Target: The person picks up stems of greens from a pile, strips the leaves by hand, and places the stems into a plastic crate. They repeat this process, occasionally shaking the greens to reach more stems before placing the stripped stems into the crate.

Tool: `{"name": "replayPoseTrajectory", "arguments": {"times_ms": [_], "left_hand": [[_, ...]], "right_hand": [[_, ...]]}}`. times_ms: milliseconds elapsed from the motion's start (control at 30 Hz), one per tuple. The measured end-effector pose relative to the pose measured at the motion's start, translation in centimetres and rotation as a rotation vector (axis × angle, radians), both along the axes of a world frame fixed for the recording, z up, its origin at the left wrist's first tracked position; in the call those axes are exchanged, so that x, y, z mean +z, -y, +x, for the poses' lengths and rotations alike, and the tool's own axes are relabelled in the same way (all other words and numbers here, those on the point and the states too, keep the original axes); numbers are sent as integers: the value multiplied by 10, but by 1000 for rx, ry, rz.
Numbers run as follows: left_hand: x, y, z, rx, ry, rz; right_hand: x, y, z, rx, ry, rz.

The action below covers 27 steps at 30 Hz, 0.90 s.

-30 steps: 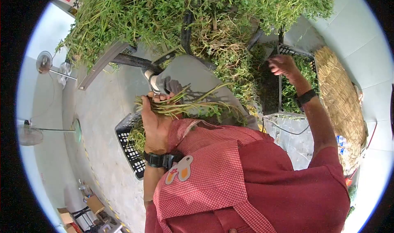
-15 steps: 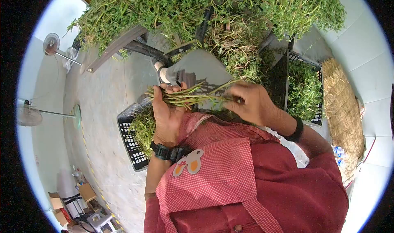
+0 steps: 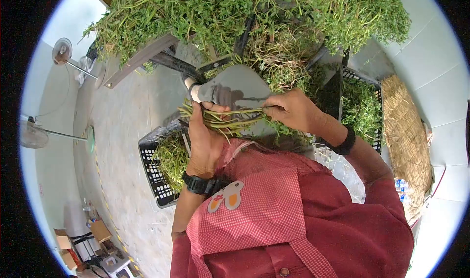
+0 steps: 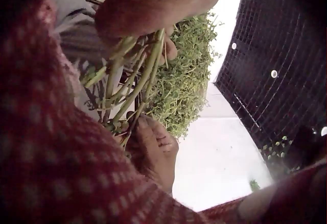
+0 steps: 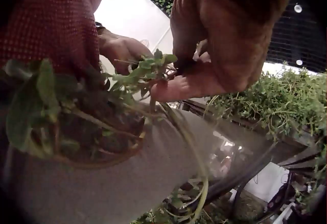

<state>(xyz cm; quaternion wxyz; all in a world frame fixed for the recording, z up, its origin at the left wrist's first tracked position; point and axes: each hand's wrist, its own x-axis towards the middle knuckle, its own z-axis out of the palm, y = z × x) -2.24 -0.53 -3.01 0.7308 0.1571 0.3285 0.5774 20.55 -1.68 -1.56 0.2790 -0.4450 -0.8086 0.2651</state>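
- Green stems [image 3: 223,123]: gripped by left hand [image 3: 201,143], fingers curled.
- Same stems: pinched near leaves [image 3: 284,129] by right hand [image 3: 298,112] (fingertips nearly closed), thus doubly held.

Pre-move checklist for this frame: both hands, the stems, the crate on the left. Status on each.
1. Left hand gripping the bunch of stems: ok, fingers curled round it.
2. Right hand pinching at the bunch's leafy end: ok, thumb and fingers closed on it.
3. Stems parallel: not ok, several cross and splay between the hands.
4. Pinched piece free of the other stems: cannot tell, fingers and leaves hide it.
5. Space left in the black crate: cannot tell, greens inside, depth hidden.
6. More greens ahead: ok, large heap.
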Motion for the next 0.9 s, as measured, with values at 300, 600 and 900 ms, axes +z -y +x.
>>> {"name": "replayPoseTrajectory", "arguments": {"times_ms": [300,600,900], "left_hand": [[-3,0,2,-67,-81,24],[-7,-8,-5,54,73,-37],[-5,-8,-8,51,163,-48]], "right_hand": [[-1,-13,-15,-372,209,184],[11,-3,32,-367,-948,-393],[-4,18,-13,-307,-521,-674]]}}
